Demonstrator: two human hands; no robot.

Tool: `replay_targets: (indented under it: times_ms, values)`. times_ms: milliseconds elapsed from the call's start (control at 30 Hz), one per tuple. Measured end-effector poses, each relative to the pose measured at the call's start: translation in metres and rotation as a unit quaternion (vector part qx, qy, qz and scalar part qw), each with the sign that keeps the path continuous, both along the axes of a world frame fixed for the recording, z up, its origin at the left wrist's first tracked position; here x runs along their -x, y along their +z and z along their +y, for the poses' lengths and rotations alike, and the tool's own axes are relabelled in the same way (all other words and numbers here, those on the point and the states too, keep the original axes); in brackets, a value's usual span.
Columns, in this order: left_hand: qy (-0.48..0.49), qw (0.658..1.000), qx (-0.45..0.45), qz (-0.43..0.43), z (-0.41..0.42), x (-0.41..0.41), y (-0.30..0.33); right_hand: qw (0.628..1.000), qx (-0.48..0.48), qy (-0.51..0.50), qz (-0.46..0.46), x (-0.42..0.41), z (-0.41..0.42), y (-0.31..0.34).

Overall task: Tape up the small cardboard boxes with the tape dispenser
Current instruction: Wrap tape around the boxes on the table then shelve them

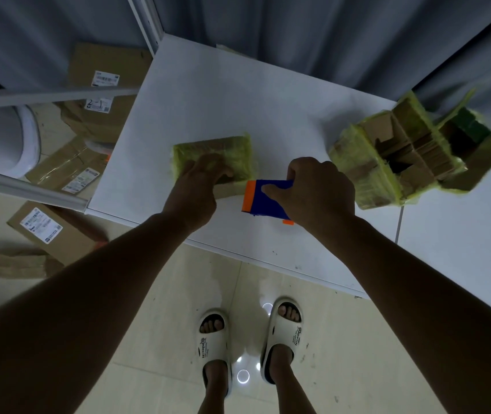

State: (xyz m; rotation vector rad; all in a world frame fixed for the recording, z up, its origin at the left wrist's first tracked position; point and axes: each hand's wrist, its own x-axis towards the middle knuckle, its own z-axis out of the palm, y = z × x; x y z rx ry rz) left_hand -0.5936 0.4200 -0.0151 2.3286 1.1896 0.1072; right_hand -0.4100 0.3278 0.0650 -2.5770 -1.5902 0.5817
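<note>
A white table point(208, 94) stands on a pale tiled floor point(343, 354) in a dim room, with grey curtains point(313, 34) hanging behind its far edge. Near the middle of the table lies a small cardboard box point(238, 156) wrapped in yellowish tape. The left hand point(196, 186) rests on the box's near side, fingers bent over its top; whether they press or grip it is hard to tell in the low light. Just right of the box, the right hand point(319, 192) holds a blue and orange tape dispenser point(265, 201), fingers curled round its body and the orange end pointing left, close beside the box. At the table's right edge sits a cluster of taped boxes point(393, 156), some with flaps open, well apart from the hands. On the floor to the left lie several larger cartons with shipping labels point(59, 234). At the near edge, the person's feet in white slippers point(283, 333) stand on the tiles.
</note>
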Motion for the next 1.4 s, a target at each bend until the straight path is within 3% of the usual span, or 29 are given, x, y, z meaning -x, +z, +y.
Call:
replay_targets:
  times_ms: [200,400,467,667,900,1133,1267,1400]
  values:
    - [-0.020,1.000,0.009,0.020,0.000,0.003,0.004,1.000,-0.001,-0.009,0.003,-0.007,-0.004,0.003]
    - [-0.039,0.983,0.020,0.181,0.002,-0.021,0.006,1.000,-0.010,-0.002,-0.004,-0.013,-0.003,0.003]
    - [-0.051,0.978,0.034,0.199,0.002,-0.025,0.005,1.000,-0.014,-0.005,-0.001,-0.015,-0.004,0.003]
    - [-0.134,0.982,0.025,0.129,-0.005,-0.016,0.005,1.000,-0.007,0.011,0.004,-0.020,-0.010,0.004]
    - [-0.075,0.996,0.013,0.048,-0.010,-0.013,0.008,0.999,-0.016,0.037,0.018,-0.034,-0.015,0.006]
    - [-0.024,0.999,0.013,-0.047,-0.002,0.001,0.016,0.992,-0.073,0.046,0.097,-0.029,-0.014,0.003]
    - [0.022,0.979,0.150,-0.137,0.001,-0.006,0.036,0.987,-0.091,0.056,0.119,-0.019,-0.008,0.006]
    - [0.053,0.929,0.341,-0.136,0.007,-0.008,0.055,0.984,-0.124,0.052,0.117,-0.013,-0.001,0.010]
